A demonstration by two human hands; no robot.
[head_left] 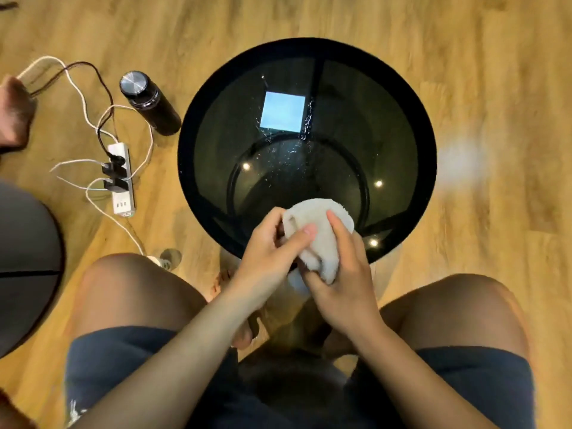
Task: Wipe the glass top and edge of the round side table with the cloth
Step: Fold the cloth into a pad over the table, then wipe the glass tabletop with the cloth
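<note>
A round side table [213, 97] with a dark glass top and a black rim stands on the wooden floor in front of my knees. Water droplets are scattered across the middle of the glass, and a bright square of light reflects in it. A bunched white cloth [322, 239] lies over the table's near edge. My left hand [272, 261] grips the cloth from the left, thumb across it. My right hand [343, 280] grips it from the right, index finger stretched over the top. Both hands sit at the near rim.
A dark bottle [148, 102] with a metal cap stands on the floor just left of the table. Further left lies a white power strip [120, 181] with plugs and tangled cables. Another person's foot [15, 113] is at the far left edge. A dark grey rounded object [28, 261] is at the left.
</note>
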